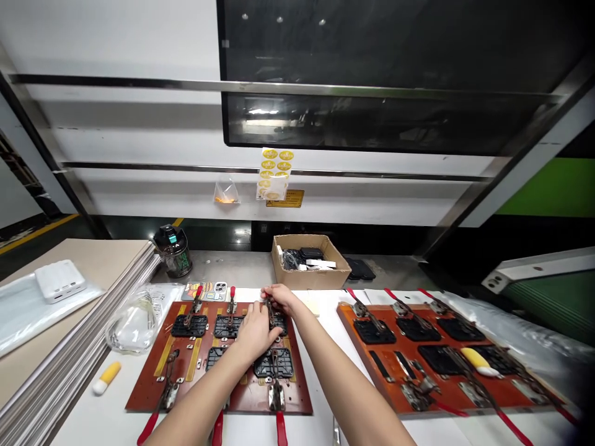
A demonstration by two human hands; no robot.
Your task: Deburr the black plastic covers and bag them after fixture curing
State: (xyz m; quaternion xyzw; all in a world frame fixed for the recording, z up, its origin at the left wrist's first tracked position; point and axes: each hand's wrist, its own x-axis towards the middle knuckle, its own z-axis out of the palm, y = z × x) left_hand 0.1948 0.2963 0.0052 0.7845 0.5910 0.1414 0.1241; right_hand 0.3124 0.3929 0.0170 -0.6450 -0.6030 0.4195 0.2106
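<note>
A reddish-brown fixture board [144,390] carries several black plastic plates [189,326] under toggle clamps with red handles. My left hand [253,332] lies over the far middle and far right plates, its thumb spread apart; its fingertips touch around the far right black plate [280,323], partly hidden. My right hand [280,298] is closed around the handle end of the far right toggle clamp [268,311], whose handle is covered by the fingers. Nearer to me, another toggle clamp [276,390] reaches over the near right plate [279,362].
A second fixture board [395,390] with clamped black plates and a yellow-white cylinder [478,361] lies right. A cardboard box [302,282] of parts stands behind. To the left are a phone [216,290], a bottle [174,254], a plastic bag [134,322] and stacked sheets [93,316].
</note>
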